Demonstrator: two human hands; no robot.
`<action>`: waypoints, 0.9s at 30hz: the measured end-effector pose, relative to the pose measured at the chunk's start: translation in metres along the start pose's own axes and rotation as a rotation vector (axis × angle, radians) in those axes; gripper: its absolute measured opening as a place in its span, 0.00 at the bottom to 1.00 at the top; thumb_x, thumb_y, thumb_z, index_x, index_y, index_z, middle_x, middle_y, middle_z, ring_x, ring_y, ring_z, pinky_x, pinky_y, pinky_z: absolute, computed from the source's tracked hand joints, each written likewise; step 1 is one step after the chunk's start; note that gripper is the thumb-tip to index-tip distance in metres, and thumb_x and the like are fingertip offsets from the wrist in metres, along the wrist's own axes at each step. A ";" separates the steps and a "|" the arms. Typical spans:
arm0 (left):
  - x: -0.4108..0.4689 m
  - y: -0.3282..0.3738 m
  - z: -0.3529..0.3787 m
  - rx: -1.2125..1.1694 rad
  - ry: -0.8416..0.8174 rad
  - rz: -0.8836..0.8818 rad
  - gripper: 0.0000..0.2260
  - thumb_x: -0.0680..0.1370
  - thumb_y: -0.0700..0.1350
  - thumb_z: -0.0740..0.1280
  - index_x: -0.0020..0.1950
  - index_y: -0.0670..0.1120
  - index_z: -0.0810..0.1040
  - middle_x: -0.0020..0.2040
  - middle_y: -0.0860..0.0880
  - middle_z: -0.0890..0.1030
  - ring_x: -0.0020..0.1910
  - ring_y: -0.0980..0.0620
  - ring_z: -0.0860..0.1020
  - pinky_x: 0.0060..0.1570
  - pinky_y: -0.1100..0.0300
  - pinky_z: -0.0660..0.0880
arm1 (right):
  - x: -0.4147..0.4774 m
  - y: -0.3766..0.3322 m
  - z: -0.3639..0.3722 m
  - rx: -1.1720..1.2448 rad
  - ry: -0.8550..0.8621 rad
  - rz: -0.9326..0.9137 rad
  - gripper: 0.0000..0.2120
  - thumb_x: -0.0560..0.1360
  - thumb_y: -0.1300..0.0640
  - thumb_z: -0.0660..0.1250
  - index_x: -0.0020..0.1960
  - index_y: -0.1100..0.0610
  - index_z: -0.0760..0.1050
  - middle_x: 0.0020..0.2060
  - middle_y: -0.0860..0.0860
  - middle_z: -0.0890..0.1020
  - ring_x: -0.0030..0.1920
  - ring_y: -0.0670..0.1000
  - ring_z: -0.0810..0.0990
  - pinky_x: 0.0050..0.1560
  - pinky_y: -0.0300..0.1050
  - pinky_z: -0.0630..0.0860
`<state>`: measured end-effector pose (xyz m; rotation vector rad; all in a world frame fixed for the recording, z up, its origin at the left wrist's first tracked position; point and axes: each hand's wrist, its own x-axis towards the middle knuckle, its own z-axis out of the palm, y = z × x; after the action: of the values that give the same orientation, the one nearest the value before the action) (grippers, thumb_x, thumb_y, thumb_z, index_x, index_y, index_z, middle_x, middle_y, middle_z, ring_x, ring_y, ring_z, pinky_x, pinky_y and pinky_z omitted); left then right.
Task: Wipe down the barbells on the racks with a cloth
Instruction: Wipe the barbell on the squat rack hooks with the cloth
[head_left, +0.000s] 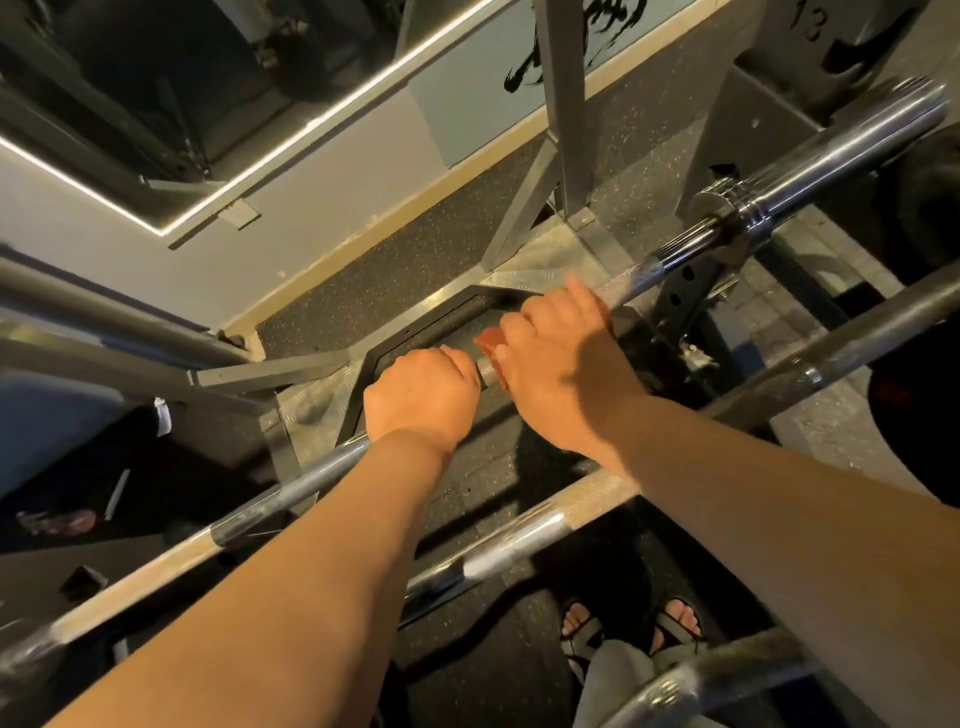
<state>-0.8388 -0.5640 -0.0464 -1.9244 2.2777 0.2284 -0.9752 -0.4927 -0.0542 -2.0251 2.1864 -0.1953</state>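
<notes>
While the left hand (421, 395) grips the barbell (639, 273), the right hand (561, 364) clasping the reddish cloth (488, 340) could slip off the knurling.

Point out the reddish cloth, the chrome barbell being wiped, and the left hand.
Reddish-brown cloth (491, 343), head view: exposed fold beside the right hand's fingers.
Chrome barbell (841, 150), head view: its thick sleeve.
Left hand (421, 397), head view: back of the hand.

A chrome barbell (810, 176) runs diagonally across the rack, a reddish-brown cloth (491, 340) wrapped around its knurled shaft
</notes>
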 end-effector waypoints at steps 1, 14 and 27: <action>-0.001 0.000 0.000 -0.005 -0.006 -0.001 0.19 0.83 0.49 0.52 0.36 0.49 0.72 0.31 0.52 0.70 0.29 0.54 0.64 0.32 0.56 0.59 | -0.003 -0.005 0.004 0.026 0.044 -0.076 0.23 0.83 0.47 0.47 0.67 0.56 0.72 0.60 0.55 0.77 0.63 0.58 0.73 0.79 0.57 0.52; -0.001 0.001 -0.001 -0.041 -0.014 -0.006 0.19 0.84 0.50 0.51 0.38 0.48 0.74 0.32 0.50 0.72 0.29 0.52 0.66 0.34 0.55 0.62 | 0.002 0.011 0.015 -0.040 0.197 -0.247 0.20 0.84 0.48 0.51 0.62 0.58 0.75 0.52 0.55 0.80 0.53 0.58 0.77 0.71 0.56 0.64; -0.007 -0.020 -0.011 -0.125 -0.012 0.121 0.21 0.86 0.53 0.46 0.46 0.46 0.74 0.43 0.47 0.75 0.42 0.44 0.73 0.45 0.51 0.69 | 0.023 0.040 -0.005 -0.086 0.245 -0.428 0.10 0.81 0.53 0.65 0.48 0.59 0.77 0.36 0.57 0.76 0.33 0.59 0.76 0.32 0.51 0.70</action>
<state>-0.8181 -0.5623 -0.0349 -1.8361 2.4284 0.4055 -1.0168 -0.5122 -0.0577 -2.6231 1.8775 -0.4255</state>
